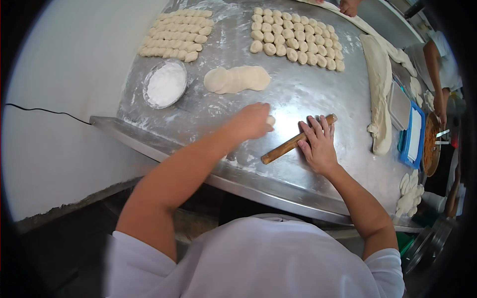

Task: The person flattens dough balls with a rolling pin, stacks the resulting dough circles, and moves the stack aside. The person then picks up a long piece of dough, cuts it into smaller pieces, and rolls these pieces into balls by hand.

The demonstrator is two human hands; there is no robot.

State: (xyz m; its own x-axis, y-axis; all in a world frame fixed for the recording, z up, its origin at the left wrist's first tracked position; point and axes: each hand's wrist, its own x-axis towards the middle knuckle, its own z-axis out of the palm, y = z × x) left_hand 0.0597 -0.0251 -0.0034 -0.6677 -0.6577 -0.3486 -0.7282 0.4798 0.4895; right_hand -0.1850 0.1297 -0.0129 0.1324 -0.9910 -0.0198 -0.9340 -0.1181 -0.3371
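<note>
My left hand (255, 121) is closed around a small piece of dough (270, 121), part of which shows at its right side. The hand is slightly blurred, just above the metal table. To its right, my right hand (319, 144) lies over a wooden rolling pin (282, 151), fingers across it and thumb alongside. The pin lies at a slant on the table, its left end uncovered. Beyond my left hand is a row of overlapping flattened dough rounds (236, 79). A bowl of white flour (166, 83) stands to the left of them.
Rows of dough balls (297, 39) and twisted-looking dough strips (179, 34) lie at the back of the metal table (198, 130). On the right are a long dough slab (379, 94), a blue tray (413, 136) and a pan of orange-brown filling (430, 144). Other people work nearby.
</note>
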